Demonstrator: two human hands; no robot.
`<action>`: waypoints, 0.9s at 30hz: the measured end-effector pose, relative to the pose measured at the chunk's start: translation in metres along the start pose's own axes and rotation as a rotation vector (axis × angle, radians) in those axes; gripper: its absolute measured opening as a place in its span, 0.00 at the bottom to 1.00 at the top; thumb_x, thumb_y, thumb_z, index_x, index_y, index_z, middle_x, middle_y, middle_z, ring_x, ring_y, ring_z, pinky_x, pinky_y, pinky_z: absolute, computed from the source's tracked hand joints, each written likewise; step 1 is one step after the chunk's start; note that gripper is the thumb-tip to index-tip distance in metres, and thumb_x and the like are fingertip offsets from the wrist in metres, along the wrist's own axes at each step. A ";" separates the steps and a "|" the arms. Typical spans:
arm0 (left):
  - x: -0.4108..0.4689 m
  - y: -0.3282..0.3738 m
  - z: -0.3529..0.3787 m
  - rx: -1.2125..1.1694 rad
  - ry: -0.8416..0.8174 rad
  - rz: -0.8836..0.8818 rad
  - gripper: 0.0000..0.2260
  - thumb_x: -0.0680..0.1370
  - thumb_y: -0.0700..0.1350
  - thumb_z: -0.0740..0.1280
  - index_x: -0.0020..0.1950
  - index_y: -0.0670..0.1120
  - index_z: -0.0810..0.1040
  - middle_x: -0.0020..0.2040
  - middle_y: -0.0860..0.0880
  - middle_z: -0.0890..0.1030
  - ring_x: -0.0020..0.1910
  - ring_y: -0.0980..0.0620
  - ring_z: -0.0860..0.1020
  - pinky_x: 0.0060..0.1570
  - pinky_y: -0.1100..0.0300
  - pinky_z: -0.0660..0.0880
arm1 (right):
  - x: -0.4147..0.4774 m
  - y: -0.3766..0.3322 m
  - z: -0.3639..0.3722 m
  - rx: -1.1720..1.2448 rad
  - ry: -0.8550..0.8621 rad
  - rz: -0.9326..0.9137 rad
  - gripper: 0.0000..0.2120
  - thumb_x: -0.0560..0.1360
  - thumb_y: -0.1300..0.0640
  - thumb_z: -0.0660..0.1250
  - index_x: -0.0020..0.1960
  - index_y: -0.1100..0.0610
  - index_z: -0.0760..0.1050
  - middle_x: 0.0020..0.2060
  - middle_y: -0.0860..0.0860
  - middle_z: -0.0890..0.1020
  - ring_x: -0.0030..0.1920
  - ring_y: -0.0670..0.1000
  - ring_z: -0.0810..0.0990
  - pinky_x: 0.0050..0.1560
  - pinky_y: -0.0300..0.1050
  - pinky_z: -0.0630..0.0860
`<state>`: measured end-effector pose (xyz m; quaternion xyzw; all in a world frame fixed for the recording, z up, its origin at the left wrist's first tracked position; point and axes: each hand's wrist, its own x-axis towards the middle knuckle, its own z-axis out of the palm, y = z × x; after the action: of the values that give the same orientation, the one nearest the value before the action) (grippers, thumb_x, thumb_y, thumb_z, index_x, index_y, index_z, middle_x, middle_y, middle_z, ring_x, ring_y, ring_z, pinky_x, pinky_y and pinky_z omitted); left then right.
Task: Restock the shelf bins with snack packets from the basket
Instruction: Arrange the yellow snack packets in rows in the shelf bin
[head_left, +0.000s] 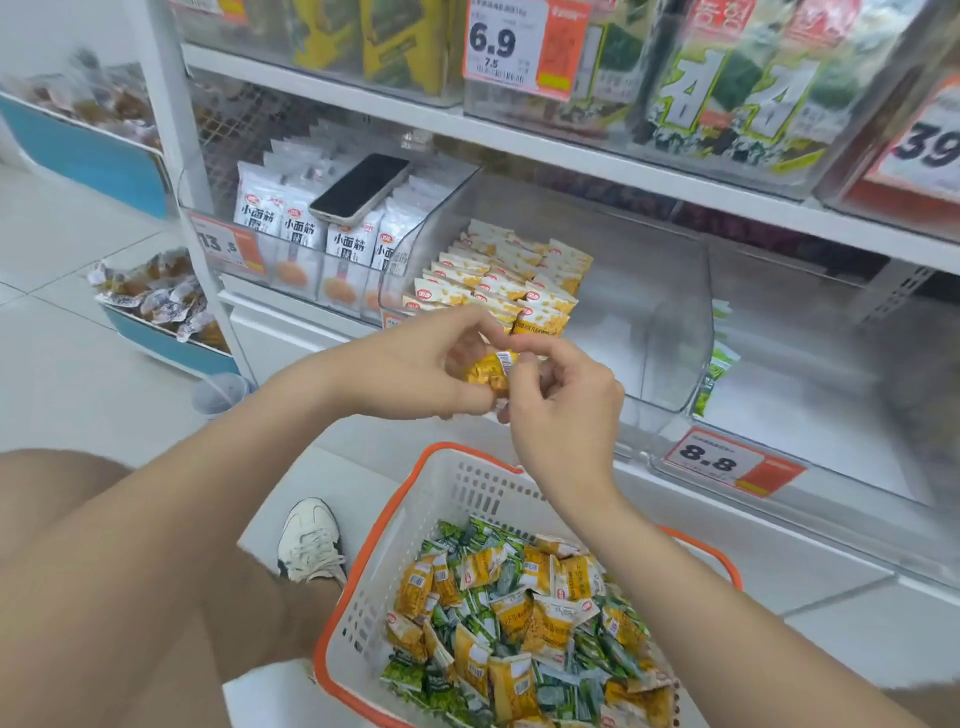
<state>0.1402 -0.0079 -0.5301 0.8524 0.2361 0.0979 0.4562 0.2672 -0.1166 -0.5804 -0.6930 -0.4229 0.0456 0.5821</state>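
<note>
A small yellow snack packet (488, 371) is held between both hands in front of the shelf. My left hand (415, 364) cups it from the left, and my right hand (563, 400) pinches its right edge. Just behind them a clear shelf bin (670, 312) holds rows of yellow-and-white packets (498, 280) in its left half. Below, a white basket with an orange rim (379, 525) is filled with several yellow and green packets (519, 613).
A phone (361, 188) lies on white packets (306, 228) in the bin to the left. Green packets (719, 364) sit in the bin to the right. Price tags (727, 460) hang on the shelf edge. My shoe (311, 538) rests beside the basket. Blue-fronted bins (161, 306) stand at left.
</note>
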 end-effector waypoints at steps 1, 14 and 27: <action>0.001 0.003 -0.003 -0.057 0.068 0.020 0.15 0.76 0.39 0.74 0.60 0.52 0.78 0.52 0.50 0.82 0.42 0.55 0.83 0.43 0.53 0.80 | 0.008 -0.004 -0.002 0.032 -0.014 0.038 0.11 0.77 0.56 0.63 0.48 0.46 0.83 0.26 0.52 0.80 0.28 0.54 0.82 0.38 0.56 0.80; 0.032 0.037 -0.022 -0.243 0.276 -0.095 0.15 0.82 0.56 0.69 0.44 0.47 0.85 0.34 0.48 0.82 0.32 0.54 0.77 0.32 0.65 0.74 | 0.072 -0.021 -0.039 -0.044 -0.489 -0.011 0.07 0.82 0.49 0.67 0.56 0.47 0.83 0.46 0.42 0.86 0.45 0.40 0.82 0.45 0.38 0.75; 0.048 0.032 -0.001 -0.324 0.258 -0.229 0.13 0.75 0.31 0.76 0.55 0.42 0.78 0.32 0.53 0.83 0.32 0.54 0.81 0.31 0.61 0.77 | 0.090 -0.004 -0.043 0.136 -0.407 0.377 0.14 0.75 0.50 0.77 0.48 0.62 0.82 0.40 0.51 0.82 0.35 0.46 0.77 0.39 0.41 0.75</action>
<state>0.1916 0.0016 -0.5053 0.7162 0.3688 0.1900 0.5612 0.3467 -0.0918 -0.5248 -0.6955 -0.3909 0.3193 0.5114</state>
